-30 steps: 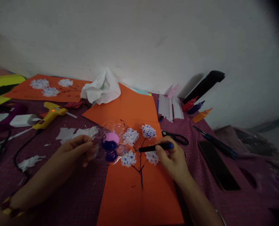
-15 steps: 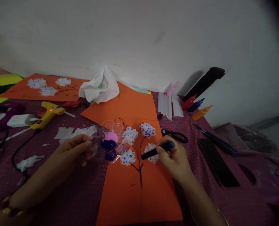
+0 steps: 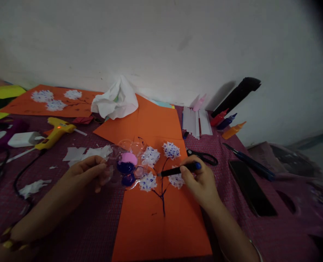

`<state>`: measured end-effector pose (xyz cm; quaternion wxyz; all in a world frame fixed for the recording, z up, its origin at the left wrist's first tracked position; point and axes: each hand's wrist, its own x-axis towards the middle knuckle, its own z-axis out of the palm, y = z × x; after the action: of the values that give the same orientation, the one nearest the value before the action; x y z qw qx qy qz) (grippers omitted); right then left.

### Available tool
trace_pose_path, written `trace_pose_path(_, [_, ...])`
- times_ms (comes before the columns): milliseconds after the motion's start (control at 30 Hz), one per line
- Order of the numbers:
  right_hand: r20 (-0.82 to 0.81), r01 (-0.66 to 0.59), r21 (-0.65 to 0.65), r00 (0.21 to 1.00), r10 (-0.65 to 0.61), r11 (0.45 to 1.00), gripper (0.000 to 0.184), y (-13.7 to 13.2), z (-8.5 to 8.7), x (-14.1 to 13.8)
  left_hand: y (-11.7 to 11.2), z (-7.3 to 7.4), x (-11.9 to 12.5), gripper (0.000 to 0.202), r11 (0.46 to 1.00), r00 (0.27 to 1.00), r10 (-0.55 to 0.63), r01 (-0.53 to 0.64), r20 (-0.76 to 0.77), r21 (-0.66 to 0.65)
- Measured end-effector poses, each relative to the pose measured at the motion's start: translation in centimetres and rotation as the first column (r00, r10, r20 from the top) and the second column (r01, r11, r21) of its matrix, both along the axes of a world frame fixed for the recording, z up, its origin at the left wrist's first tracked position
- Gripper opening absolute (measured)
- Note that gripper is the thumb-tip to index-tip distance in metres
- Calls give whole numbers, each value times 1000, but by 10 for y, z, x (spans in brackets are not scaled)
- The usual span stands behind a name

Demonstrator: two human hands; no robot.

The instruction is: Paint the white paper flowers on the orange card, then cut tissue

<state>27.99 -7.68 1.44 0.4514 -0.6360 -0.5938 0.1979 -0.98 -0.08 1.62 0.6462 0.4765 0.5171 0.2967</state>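
Observation:
My right hand (image 3: 201, 182) is closed round a black marker (image 3: 178, 170) with a blue end. The marker's tip is over the orange card (image 3: 161, 236), among dark drawn stems and several white paper flowers (image 3: 147, 182) dabbed with blue-purple. My left hand (image 3: 89, 174) pinches the left edge of a clear plastic paint palette (image 3: 139, 171). Pink paint (image 3: 128, 158) and dark blue paint (image 3: 125, 167) lie in its wells. The palette overlaps the card's left side, and my fingers partly hide its near edge.
A yellow glue gun (image 3: 56, 133) with a lit light lies left, beside paper scraps (image 3: 87, 153). Crumpled white tissue (image 3: 116, 98) and another flowered orange sheet (image 3: 22, 105) are at the back. Scissors (image 3: 205, 157), a phone (image 3: 251, 189), a cutter (image 3: 250, 162) and paint bottles (image 3: 234, 131) sit right.
My right hand has shifted the marker's tip slightly left and up over the card, and the marker lies flatter. My left hand and the palette have barely moved.

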Motion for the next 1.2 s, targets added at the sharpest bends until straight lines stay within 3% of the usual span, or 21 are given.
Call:
trace_pose_path(533, [-38,21,-22,999,-21,1000,11,0,3,5,0,-3,-1,24,1000,1000,0,0,29,-19])
trace_pose_path(633, [-225,71,20,972,-65,997,10,-4,1,9,0,-6,-2,23,1000,999,-6,6,41,-8])
trace_pose_path(733, [-455,88,49,889,-56,995,5,-8,-4,9,0,-8,-1,25,1000,997,-6,8,80,-18])
trace_pose_path(800, [-500,52,59,866,-15,997,3,-11,-7,5,0,-9,0,26,1000,995,-16,17,95,-11])
trace_pose_path(933, [-445,-32,51,894,52,998,8,-15,-8,-5,-3,-10,3,22,999,997,-37,37,63,8])
trace_pose_path(1200, [-223,-85,99,969,106,991,8,-17,-3,-17,-10,-8,6,20,993,993,-116,115,35,19])
